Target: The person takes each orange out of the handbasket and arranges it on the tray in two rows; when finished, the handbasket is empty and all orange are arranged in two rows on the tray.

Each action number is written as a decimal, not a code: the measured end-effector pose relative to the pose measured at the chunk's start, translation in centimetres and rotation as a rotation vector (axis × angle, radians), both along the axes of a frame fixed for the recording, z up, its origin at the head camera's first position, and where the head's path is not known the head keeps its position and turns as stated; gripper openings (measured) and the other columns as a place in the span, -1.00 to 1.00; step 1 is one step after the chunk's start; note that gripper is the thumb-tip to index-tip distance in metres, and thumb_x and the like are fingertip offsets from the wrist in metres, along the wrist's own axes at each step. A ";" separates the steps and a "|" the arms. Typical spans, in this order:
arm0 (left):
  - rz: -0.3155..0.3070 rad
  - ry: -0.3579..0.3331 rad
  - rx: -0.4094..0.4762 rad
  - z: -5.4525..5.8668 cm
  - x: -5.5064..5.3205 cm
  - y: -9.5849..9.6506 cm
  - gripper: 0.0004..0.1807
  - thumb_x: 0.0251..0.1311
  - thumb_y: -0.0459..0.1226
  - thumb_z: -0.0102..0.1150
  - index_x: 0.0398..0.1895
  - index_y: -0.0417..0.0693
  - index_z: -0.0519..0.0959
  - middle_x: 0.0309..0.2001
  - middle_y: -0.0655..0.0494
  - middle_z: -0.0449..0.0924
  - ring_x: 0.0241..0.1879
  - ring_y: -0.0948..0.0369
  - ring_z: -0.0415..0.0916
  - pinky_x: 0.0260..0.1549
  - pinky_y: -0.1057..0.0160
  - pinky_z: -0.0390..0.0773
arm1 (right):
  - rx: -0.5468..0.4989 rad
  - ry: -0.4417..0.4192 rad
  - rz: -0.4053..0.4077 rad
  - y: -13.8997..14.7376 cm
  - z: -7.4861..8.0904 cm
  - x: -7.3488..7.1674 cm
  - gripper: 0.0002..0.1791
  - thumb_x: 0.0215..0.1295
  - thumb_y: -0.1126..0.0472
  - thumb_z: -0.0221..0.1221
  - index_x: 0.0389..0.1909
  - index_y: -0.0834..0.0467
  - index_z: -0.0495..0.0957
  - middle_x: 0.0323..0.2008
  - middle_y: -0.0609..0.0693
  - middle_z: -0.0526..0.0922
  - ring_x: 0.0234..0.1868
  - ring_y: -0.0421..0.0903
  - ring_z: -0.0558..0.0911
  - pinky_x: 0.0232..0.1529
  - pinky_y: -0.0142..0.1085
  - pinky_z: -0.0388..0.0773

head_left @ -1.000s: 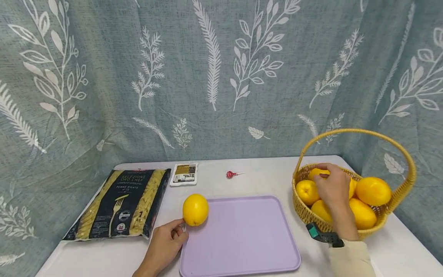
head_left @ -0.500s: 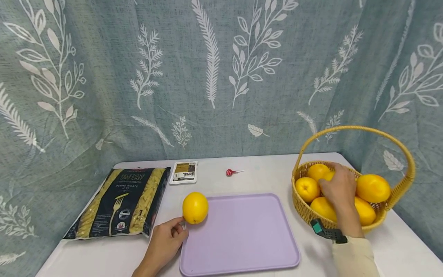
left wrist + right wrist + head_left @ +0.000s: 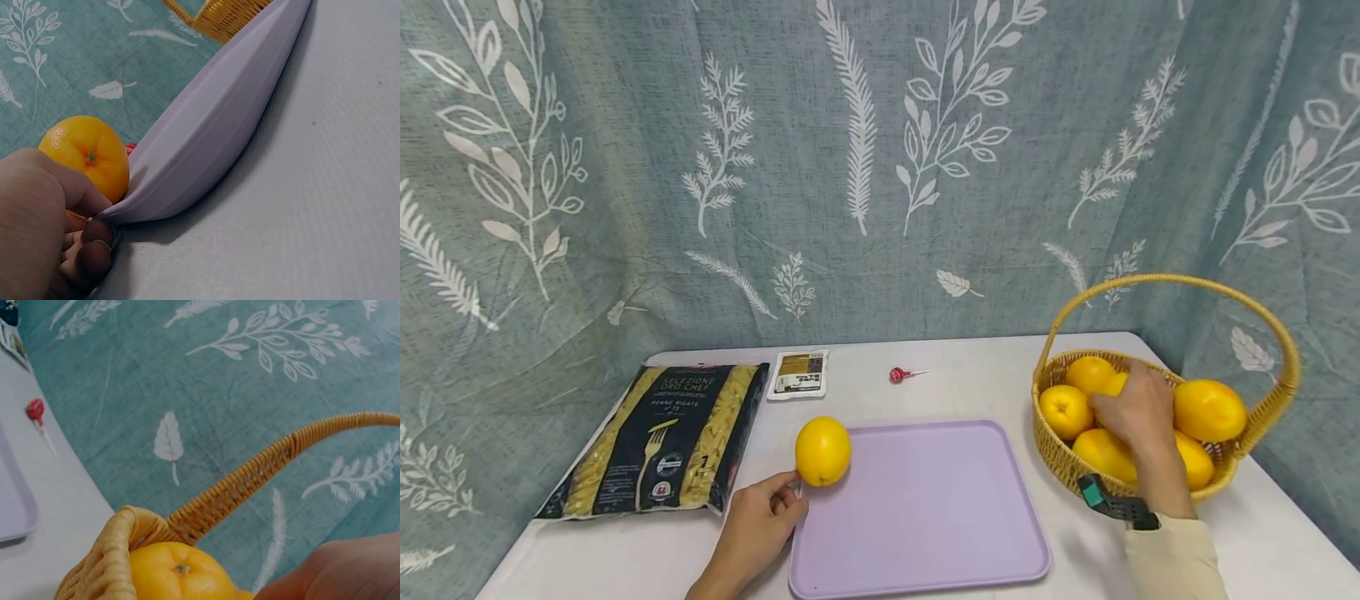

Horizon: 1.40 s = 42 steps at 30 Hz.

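Lying in basket (image 3: 1049, 450): yellow-orange fruit (image 3: 1066, 412), right hand (image 3: 1140, 408) amid it.

Blue-green curtain (image 3: 790, 158) with white leaf prints, white-covered table (image 3: 1000, 375)

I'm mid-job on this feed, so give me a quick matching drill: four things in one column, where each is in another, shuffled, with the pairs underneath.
Things
1. Solitary round yellow-orange fruit
2. Small red lollipop with a white stick
3. Flat black plastic pasta bag
4. The person's right hand

Places
A. At the tan wicker basket
B. On the white table, beyond the rectangular lavender tray
C. At the tray's far left corner
D. Farthest left on the table

Pairs: 1-C, 2-B, 3-D, 4-A
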State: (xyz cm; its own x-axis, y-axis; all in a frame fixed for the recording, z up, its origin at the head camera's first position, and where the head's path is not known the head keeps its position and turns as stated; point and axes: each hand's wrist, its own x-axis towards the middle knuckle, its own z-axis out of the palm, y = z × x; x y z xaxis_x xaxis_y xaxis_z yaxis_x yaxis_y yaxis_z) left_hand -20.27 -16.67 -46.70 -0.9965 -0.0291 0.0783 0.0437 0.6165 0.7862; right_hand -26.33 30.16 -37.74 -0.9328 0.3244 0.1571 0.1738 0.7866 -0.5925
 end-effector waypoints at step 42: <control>0.008 0.007 -0.009 0.2 0.0 0.3 -0.61 0.15 -0.41 0.29 0.07 -0.36 0.64 -0.48 0.15 0.50 -0.54 0.26 0.36 -0.56 0.38 0.37 | -0.427 0.455 0.173 -6.0 2.7 1.3 -0.45 0.06 0.35 0.31 0.17 0.17 0.60 0.03 0.04 0.60 -0.22 -0.01 0.50 -0.30 -0.32 0.54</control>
